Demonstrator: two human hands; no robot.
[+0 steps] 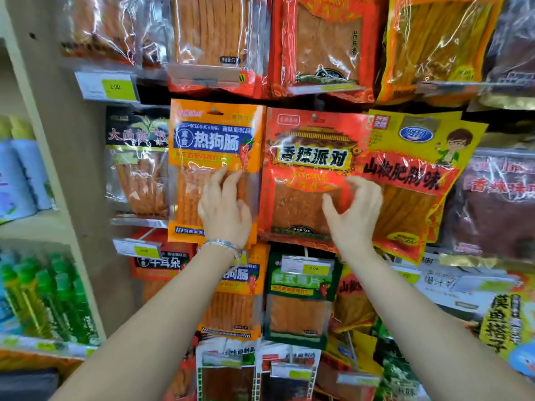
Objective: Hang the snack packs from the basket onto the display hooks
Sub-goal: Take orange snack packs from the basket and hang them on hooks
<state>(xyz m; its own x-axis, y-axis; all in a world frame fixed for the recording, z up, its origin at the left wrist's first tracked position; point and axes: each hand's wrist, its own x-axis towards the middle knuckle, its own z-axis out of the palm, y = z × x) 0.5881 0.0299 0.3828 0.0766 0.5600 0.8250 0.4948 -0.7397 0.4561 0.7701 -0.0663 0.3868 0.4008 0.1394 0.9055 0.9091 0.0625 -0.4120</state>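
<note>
A: Where are the snack packs?

B: They hang on the far wall in rows. An orange snack pack (pixel 214 140) hangs in the middle. A red snack pack (pixel 309 157) hangs just to its right, and the two touch at the sides.

A: What does the left hand (pixel 224 209) do?

B: It lies flat on the see-through part of the orange snack pack. Its fingers are spread wide and point up. It has a silver bracelet (pixel 223 244) on the wrist.

A: And the right hand (pixel 356 215)?

B: It is at the right side of the red snack pack, low down. Its fingers are bent like a claw and the thumb sticks out to the left. I cannot tell if it holds the pack or only touches it.

A: What is next to the red one?

B: A yellow pack (pixel 419 157) hangs on the right. It is tilted, and it lies a bit over the red one. A black pack (pixel 136 157) hangs left of the orange one.

A: Anything else?

B: A price tag (pixel 115 88) sits up on the left. Green bottles (pixel 43 296) stand on a shelf (pixel 43 342) far to the left, low down.
</note>
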